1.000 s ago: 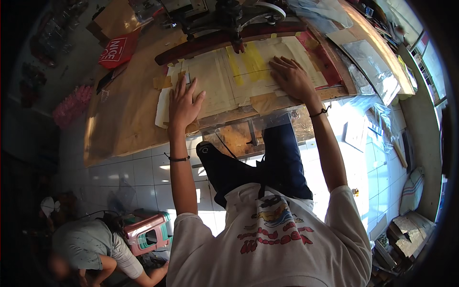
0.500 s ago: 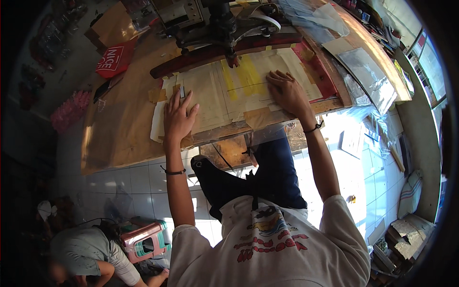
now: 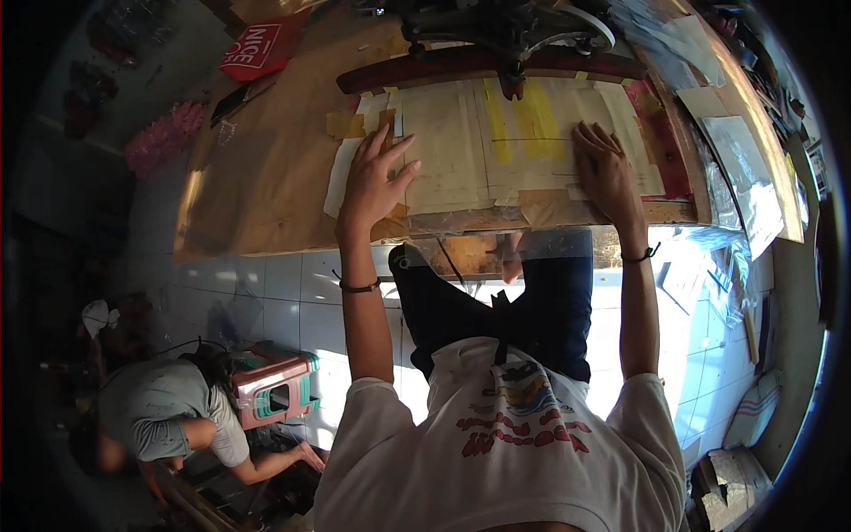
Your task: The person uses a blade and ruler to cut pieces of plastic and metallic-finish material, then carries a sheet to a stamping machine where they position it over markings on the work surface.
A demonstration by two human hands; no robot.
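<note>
My left hand [image 3: 376, 184] lies on the left part of a cream sheet [image 3: 448, 160] taped to the wooden table, fingers spread and nothing held. Across the sheet, my right hand [image 3: 608, 177] rests flat on its right side, fingers stretched out. Yellow tape strips [image 3: 534, 120] and a dark line run over the sheet between both hands. Beside my left fingertips is a small white piece [image 3: 397, 126] by brown tape. A black metal machine [image 3: 514, 44] with a dark red curved bar [image 3: 425, 67] stands just beyond the sheet. Under its right edge shows a red board [image 3: 671, 146].
A red bag [image 3: 264, 46] and a dark flat object [image 3: 229, 105] lie at the table's far left. Clear plastic and grey sheets [image 3: 740, 168] overhang the right edge. At lower left a person [image 3: 160, 408] bends beside a pink and green stool [image 3: 270, 390].
The whole view has shifted, so the table sits further right and higher. Both hands stay on the sheet; the left fingers look more spread. The person at lower left has a leg stretched further out.
</note>
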